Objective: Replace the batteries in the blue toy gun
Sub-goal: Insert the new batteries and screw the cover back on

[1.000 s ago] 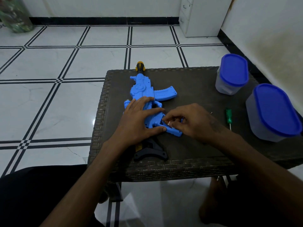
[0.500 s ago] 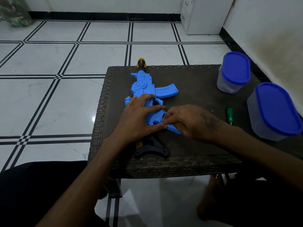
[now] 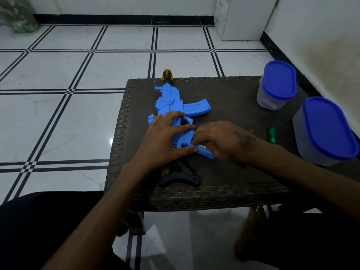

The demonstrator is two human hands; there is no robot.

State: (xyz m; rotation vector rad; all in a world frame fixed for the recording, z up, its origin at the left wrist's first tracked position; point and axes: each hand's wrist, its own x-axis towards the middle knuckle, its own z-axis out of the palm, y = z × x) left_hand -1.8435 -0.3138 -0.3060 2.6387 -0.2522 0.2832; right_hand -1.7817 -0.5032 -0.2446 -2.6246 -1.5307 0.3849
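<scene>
The blue toy gun [image 3: 171, 103] lies flat on the dark wicker table [image 3: 229, 106], with its yellow muzzle at the far edge and its black stock toward me. My left hand [image 3: 163, 137] presses flat on the gun's middle, fingers spread and straight. My right hand [image 3: 216, 141] sits at the blue grip, and its fingertips pinch a small battery [image 3: 201, 146] with a light label at the grip's opening. Most of the battery is hidden under my fingers.
A green-handled screwdriver [image 3: 272, 134] lies on the table to the right of my right hand. Two clear containers with blue lids [image 3: 277, 84] [image 3: 327, 129] stand at the table's right side. White tiled floor surrounds the table; a white cabinet [image 3: 241, 16] stands at the back.
My right hand's fingers have shifted slightly at the grip, and the battery's label now shows between them. My left hand has stayed pressed on the gun.
</scene>
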